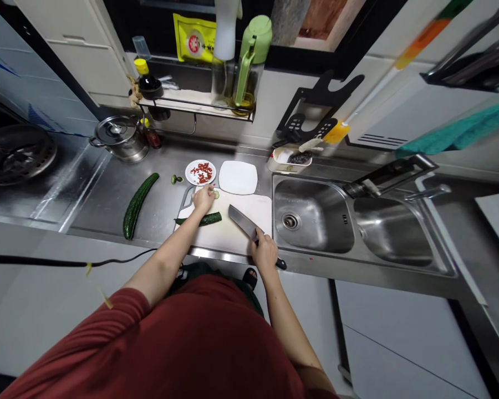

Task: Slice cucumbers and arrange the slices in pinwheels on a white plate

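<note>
My right hand [265,252] is wrapped round the black handle of a kitchen knife [242,220], whose broad blade lies over the right part of the white cutting board [228,238]. At the board's far left, my left hand [203,198] has its fingers closed on pale green cucumber slices [215,194], partly hidden by the fingers. A cut cucumber [210,219] rests on the board, passing under my left forearm. Beyond the board stand a round plate of chopped red pieces [202,173] and a white square plate [238,177]. Left of the board lies a whole cucumber [139,206].
Small cucumber ends [175,179] lie near the round plate. A lidded steel pot [122,138] stands at the back left. The double sink [316,221] adjoins the board's right side. Bottles stand on a wall rack [199,102] above the counter.
</note>
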The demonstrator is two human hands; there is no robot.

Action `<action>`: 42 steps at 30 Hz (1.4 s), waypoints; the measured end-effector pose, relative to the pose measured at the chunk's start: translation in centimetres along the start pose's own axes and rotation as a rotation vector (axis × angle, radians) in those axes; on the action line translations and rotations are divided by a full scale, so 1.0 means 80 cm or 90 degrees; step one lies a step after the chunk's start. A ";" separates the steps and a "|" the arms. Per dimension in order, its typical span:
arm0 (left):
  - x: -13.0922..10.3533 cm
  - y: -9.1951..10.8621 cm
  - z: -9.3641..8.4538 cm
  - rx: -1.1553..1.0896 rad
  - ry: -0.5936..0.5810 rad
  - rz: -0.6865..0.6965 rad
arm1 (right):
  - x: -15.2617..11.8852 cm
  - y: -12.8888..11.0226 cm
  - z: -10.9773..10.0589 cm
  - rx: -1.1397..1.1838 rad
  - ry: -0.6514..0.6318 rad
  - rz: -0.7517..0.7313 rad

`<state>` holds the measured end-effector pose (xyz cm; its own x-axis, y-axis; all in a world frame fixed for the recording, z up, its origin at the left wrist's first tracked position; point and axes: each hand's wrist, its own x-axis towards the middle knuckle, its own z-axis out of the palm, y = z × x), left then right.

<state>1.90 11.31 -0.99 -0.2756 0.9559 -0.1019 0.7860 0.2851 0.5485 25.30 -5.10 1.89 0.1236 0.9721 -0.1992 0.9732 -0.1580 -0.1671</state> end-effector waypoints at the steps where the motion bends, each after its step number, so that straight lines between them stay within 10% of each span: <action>1: 0.001 0.000 0.000 0.012 -0.001 0.000 | 0.000 0.000 -0.001 0.003 -0.002 -0.001; 42: -0.012 -0.009 -0.014 0.005 0.050 0.038 | -0.004 0.006 0.010 0.048 0.013 -0.027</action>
<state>0.99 10.12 -0.31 -0.2704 0.9627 -0.0043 0.8067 0.2290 0.5449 25.58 -5.61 1.08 0.0877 0.9815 -0.1703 0.9602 -0.1288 -0.2479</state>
